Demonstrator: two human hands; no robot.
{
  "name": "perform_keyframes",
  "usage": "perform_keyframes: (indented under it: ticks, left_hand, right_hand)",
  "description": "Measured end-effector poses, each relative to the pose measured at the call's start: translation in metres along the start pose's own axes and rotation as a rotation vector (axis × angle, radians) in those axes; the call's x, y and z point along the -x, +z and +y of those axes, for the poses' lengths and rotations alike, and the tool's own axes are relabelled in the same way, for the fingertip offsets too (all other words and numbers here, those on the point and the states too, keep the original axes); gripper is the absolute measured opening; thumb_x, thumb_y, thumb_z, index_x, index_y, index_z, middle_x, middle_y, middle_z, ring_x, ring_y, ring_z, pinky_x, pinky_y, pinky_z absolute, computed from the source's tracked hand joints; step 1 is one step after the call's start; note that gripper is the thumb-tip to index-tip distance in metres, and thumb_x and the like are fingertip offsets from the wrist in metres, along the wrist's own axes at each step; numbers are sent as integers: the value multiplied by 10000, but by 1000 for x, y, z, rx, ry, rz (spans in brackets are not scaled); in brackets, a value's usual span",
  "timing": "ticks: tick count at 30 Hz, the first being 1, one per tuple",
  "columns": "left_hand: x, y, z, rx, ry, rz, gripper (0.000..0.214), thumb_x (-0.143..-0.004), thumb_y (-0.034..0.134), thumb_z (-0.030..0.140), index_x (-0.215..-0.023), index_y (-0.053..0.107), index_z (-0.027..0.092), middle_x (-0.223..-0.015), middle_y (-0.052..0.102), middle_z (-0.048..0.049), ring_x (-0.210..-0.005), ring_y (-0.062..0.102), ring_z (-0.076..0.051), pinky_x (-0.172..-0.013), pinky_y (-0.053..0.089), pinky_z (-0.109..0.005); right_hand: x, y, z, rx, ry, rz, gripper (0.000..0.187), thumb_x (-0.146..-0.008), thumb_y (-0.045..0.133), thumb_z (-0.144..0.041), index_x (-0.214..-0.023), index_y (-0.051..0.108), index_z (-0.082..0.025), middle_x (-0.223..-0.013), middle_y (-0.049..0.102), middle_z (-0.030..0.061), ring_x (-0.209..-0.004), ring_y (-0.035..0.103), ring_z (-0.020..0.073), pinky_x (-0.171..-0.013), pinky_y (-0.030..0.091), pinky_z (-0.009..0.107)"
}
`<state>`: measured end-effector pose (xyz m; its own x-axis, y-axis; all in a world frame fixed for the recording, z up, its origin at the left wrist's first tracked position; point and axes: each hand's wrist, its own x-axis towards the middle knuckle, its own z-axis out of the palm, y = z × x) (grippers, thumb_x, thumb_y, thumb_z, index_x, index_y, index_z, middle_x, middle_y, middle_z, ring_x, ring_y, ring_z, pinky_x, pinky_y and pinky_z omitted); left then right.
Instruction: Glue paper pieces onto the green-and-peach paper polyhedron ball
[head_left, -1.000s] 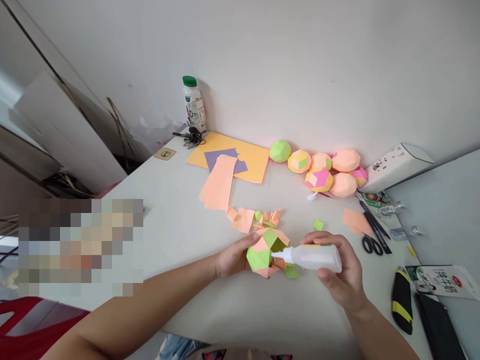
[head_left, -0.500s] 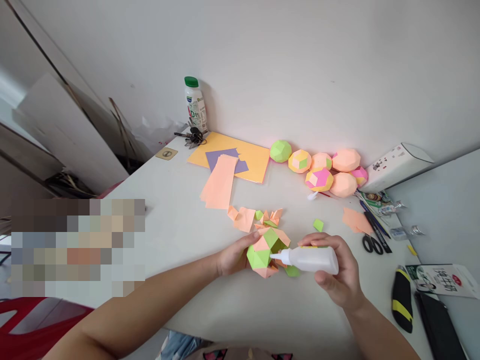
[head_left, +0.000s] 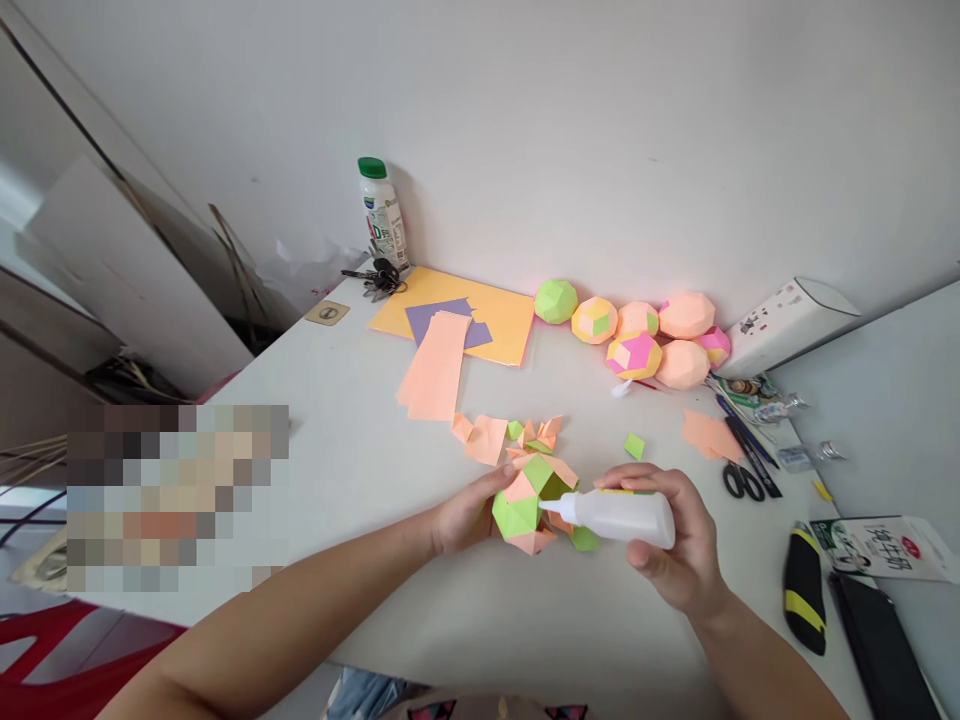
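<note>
the left hand (head_left: 469, 515) is clamped on a paper ball (head_left: 517, 517), its thumb on the upper rim and the other fingers mostly hidden behind; the ball is green and peach, with a gap in its wall on the side facing the right hand (head_left: 686, 545). the right hand is closed around a white squeeze bottle (head_left: 630, 517), held tilted almost flat, its thin nozzle (head_left: 555, 506) pointing left to the edge of the gap; whether the tip touches the paper i cannot tell

just beyond the left hand lie folded paper bits (head_left: 487, 440), and farther off, peach strips (head_left: 435, 370) over a purple sheet (head_left: 435, 318) on a yellow sheet (head_left: 506, 325). a green piece (head_left: 584, 539) shows below the bottle, left of the right hand, and a green square (head_left: 634, 446) sits just beyond that hand's fingers

well past the right hand, finished balls (head_left: 682, 364) are grouped by the wall, a green ball (head_left: 556, 301) at their left end. to the right of that hand are scissors (head_left: 743, 481) and, nearer the body, a black and yellow case (head_left: 805, 590)
</note>
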<state>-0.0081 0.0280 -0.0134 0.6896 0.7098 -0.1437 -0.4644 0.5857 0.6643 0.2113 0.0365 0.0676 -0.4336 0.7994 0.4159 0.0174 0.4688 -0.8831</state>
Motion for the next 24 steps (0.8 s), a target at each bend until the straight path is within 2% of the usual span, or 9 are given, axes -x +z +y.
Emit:
perform_keyframes:
  ticks: [8, 15, 24]
  left_hand:
    - [1, 2, 2, 9, 1, 12, 602, -878, 413, 587, -1246, 568, 136, -1134, 642, -189, -950, 635, -304, -787, 480, -402]
    - [-1, -2, -2, -11, 7, -7, 623, -899, 339, 589, -1224, 581, 116, -1111, 658, -197, -955, 628, -303, -787, 480, -406]
    - [-2, 1, -1, 37, 9, 24, 584, -894, 384, 570, -1223, 579, 128, -1049, 658, -167, -898, 638, -286, -753, 495, -390]
  right_hand:
    - [0, 0, -1, 28, -12, 16, 350, -808, 678, -455, -1076, 564, -260, -995, 644, 106, -893, 646, 245, -682, 568, 379]
    - [1, 1, -2, -19, -5, -6, 348, -806, 690, -434, -1081, 571, -257, -1004, 656, 106, -889, 657, 239, -666, 573, 360]
    - [0, 1, -3, -7, -16, -31, 341, -804, 687, -449, -1060, 578, -252, -966, 687, 106, -893, 672, 253, -682, 575, 378]
